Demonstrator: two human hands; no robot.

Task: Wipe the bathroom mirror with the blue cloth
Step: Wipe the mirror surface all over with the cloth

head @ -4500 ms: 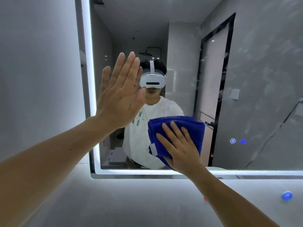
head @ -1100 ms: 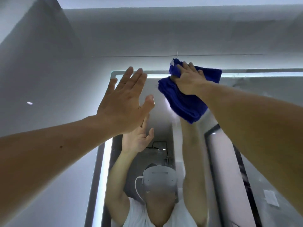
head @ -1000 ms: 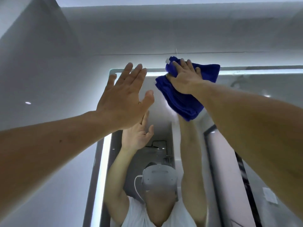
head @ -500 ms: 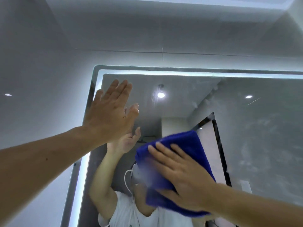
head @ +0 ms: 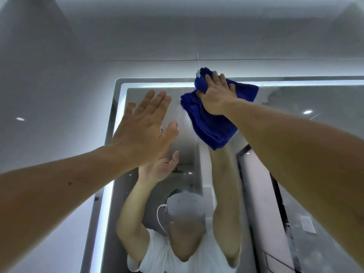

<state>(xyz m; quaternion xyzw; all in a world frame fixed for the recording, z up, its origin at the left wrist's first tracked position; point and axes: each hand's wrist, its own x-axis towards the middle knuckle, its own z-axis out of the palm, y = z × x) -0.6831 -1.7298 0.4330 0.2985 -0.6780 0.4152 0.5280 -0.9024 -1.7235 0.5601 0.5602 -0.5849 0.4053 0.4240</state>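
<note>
Left hand [head: 141, 127]: fingers straight, slightly fanned, holding nothing, palm toward the mirror [head: 295, 99]. Its heel meets its own reflection, so it looks to touch the glass there.

Mirror: rounded corner, glowing white strip [head: 102, 213] along the edge, glass hazy and smeared toward the right.

Blue cloth [head: 212, 127]: plush, folded in layers, pressed at the mirror's top edge. It bunches past the fingertips and its lower corner hangs below the palm.

Right hand [head: 214, 97]: fingers close together, curved over the cloth, thumb dug into its left fold. Small white tag [head: 198, 72] at the top. The hand hides the cloth's middle.
</note>
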